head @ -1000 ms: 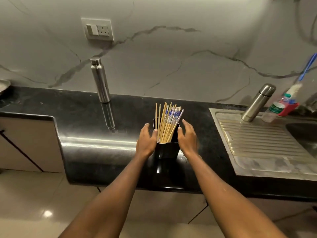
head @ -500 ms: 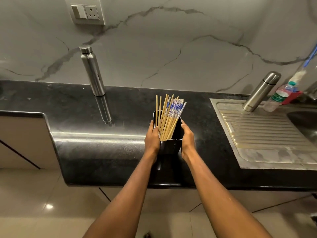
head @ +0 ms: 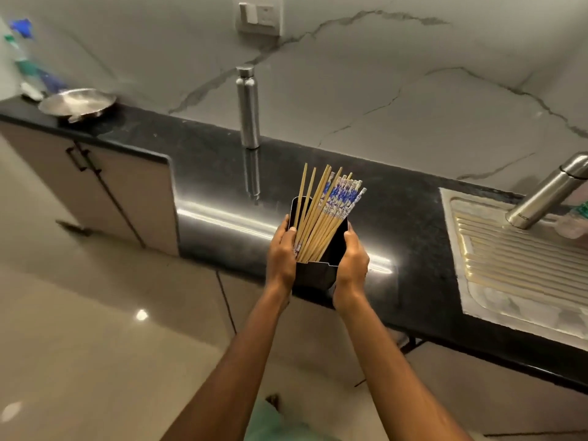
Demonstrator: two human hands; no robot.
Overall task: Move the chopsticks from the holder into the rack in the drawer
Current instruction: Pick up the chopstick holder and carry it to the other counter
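**Kitchen counter seen from the head camera, read left to right; positions are given relative to the black rectangular holder [head: 315, 275].**

- **Far left of the holder, farther back:** a blurred plastic bottle with blue and green parts [head: 24, 58] stands at the wall. A shallow round steel dish [head: 76, 103] sits just beside it on the glossy black stone countertop [head: 413, 224].
- **Left of the holder, below the counter:** beige cabinet doors with black handles [head: 127, 192], with a pale tiled floor [head: 79, 345] beneath.
- **Behind the holder, slightly left:** a tall cylindrical steel bottle [head: 248, 106] stands upright against the grey-veined marble wall [head: 413, 90]. A white switch-and-socket plate [head: 259, 17] is mounted above it.
- **The holder:** it is at the counter's front edge, tipped with its open top toward the camera. Whether its base touches the stone cannot be told.
- **Left hand [head: 281, 253]:** it clasps the holder's left wall, fingers curled round it and thumb at the rim.
- **Inside the holder:** a bundle of bamboo chopsticks [head: 324, 214], several with blue-and-white patterned tops, leans to the right and projects above the rim.
- **Right hand [head: 351, 262]:** it clasps the holder's right wall in the same way.
- **Well to the right of the holder:** a ribbed stainless-steel draining board [head: 509, 265] lies in the counter. A steel vacuum flask [head: 547, 195] stands at its back edge and appears to lean right.
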